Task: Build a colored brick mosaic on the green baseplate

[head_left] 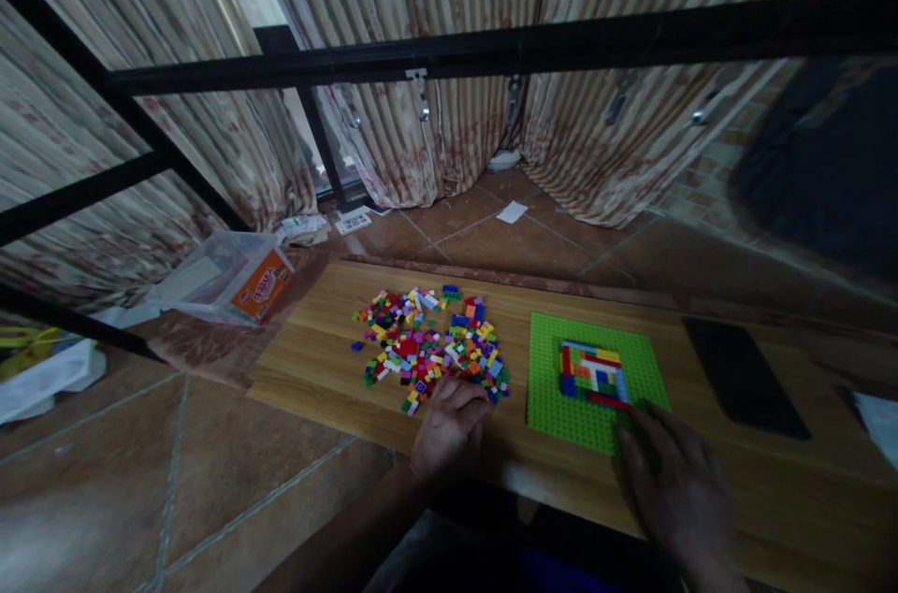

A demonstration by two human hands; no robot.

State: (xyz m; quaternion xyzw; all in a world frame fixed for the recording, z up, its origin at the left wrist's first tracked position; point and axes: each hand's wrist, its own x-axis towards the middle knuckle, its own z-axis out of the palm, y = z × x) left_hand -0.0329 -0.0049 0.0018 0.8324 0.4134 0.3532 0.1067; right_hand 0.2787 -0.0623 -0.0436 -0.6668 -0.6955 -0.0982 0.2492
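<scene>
My left hand (453, 425) is at the near edge of a pile of small toy building bricks (427, 345). Its fingers are curled down and together, and whatever may be between the fingertips is hidden. Over the near right corner of a green studded baseplate (551, 415) rests my right hand (673, 476), thumb and fingers apart. Its fingertips lie close to a red brick (610, 401). That brick is on the near side of a square, multicoloured brick build (591, 373) on the baseplate.
A dark flat slab (747, 378) lies on the wooden table (309, 340), right of the baseplate. On the floor to the left stands a clear plastic box (224, 270) with an orange label. A black metal frame (491, 53) crosses in front of striped curtains (449, 135).
</scene>
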